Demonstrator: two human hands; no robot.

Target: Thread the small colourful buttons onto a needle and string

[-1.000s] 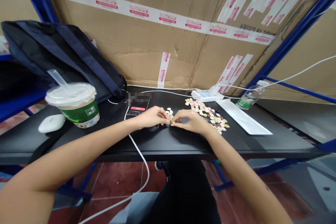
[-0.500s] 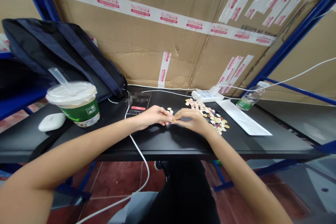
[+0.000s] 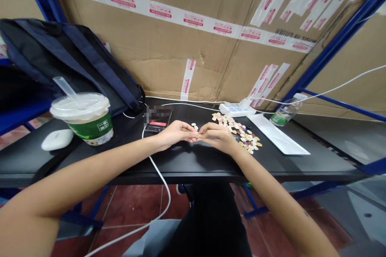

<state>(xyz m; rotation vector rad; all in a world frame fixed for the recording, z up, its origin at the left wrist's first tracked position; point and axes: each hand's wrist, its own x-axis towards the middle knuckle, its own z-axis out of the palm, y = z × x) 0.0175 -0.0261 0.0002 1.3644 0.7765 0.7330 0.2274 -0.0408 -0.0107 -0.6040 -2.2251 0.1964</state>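
Observation:
My left hand [image 3: 180,133] and my right hand [image 3: 217,138] meet over the black table, fingertips pinched together. Between them is a small yellowish piece [image 3: 198,135], which looks like a button; the fingers cover most of it. Just behind my fingertips lies a small group of pale buttons [image 3: 194,125]. A loose pile of mixed buttons [image 3: 229,121], cream, pink, yellow, purple and brown, spreads behind and to the right of my right hand, which hides part of it.
Left on the black table [image 3: 187,164] stand a lidded drink cup [image 3: 87,122] with a straw, a white case [image 3: 57,139] and a backpack [image 3: 69,60]. A phone [image 3: 158,122], white cable [image 3: 161,176], power strip [image 3: 237,109], white packet [image 3: 276,134] and bottle [image 3: 288,110] also lie there. Cardboard [image 3: 169,44] rises behind.
Both hands stay together, with small finger shifts around the yellowish piece. The whole view has moved slightly. Nothing else has visibly changed.

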